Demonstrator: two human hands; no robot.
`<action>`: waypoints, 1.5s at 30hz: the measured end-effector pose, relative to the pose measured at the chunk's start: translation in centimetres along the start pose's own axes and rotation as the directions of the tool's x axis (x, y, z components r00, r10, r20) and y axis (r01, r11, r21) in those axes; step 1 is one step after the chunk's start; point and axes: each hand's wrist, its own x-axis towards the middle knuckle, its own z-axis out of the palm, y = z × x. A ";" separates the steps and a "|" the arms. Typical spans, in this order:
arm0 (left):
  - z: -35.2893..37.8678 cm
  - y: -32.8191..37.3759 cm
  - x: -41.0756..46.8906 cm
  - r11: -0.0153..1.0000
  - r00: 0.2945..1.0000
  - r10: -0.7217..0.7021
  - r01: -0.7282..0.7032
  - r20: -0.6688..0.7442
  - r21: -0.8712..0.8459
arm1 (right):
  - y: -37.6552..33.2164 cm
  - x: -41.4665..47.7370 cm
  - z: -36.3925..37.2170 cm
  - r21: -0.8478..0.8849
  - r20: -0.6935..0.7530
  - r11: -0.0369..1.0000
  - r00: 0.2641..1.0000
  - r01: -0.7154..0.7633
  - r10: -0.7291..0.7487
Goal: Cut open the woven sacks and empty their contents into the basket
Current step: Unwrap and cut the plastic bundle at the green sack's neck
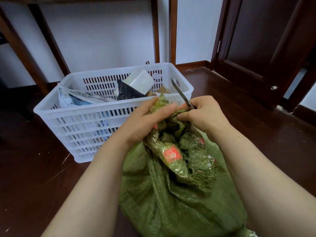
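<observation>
Sack (171, 202): green woven, standing on the floor (34, 168) in the near foreground between the forearms, just in front of the basket (77, 111); its neck is bunched and crumpled, wrapped in clear tape with a red label (171, 154) showing through. Left hand (147, 120): fingers curled round the bunched neck, gripping the fabric from the left. Right hand (203, 115): closed round the handle of a knife (181, 93), fingertips also pressed against the neck fabric; the blade points up and away, its tip in line with the basket's right rim. Whether the blade touches the sack cannot be told. Basket: white slotted plastic, rectangular, on the floor behind the sack and to its left. Contents of basket: white box (140, 81) tilted at the far side; black bag (128, 93) just in front of it; grey mailer (85, 100) lying at the left end; brown cardboard (164, 90) at the right end, partly hidden by the sack's top. Floor: dark wood. Behind: pale wall (102, 40), dark wooden table leg (50, 40) slanting at left, dark door (256, 40) at right.
</observation>
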 end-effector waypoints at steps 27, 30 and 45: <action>0.5 -2.1 1.6 0.956 0.907 -0.129 0.006 -0.400 -0.294 | -4.2 -2.7 1.5 -0.054 0.413 0.959 0.868 -0.276 0.274; 0.7 -2.0 1.6 0.963 0.902 -0.115 -0.002 -0.417 -0.269 | -4.1 -2.6 1.7 -0.029 0.391 0.957 0.878 -0.288 0.276; 1.4 -2.4 1.8 0.989 0.905 -0.053 -0.012 -0.423 -0.150 | -3.7 -2.3 2.4 -0.028 0.328 0.966 0.911 -0.257 0.251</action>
